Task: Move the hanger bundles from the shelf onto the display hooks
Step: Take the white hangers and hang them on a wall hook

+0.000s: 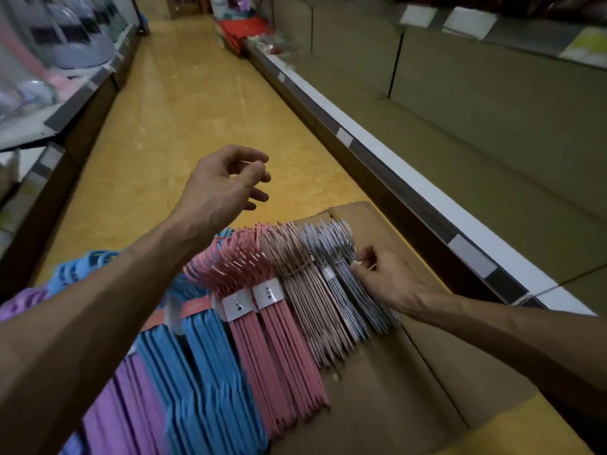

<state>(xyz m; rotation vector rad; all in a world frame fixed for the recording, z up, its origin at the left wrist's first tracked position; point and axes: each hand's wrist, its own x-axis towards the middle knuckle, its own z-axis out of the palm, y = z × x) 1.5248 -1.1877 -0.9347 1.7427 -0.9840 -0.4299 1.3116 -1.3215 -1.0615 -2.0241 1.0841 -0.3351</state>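
Several hanger bundles lie side by side on flat brown cardboard: purple, blue, pink, pale pink and grey. Their hooks point toward the aisle. My right hand pinches the grey bundle near its tie, at the row's right end. My left hand hovers above the aisle floor beyond the hooks, fingers loosely curled and holding nothing. No display hooks are in view.
A long, low shelf with a white front edge and price tags runs along the right. Stocked shelves line the left side. The yellow aisle floor stretches ahead, with red goods at its far end.
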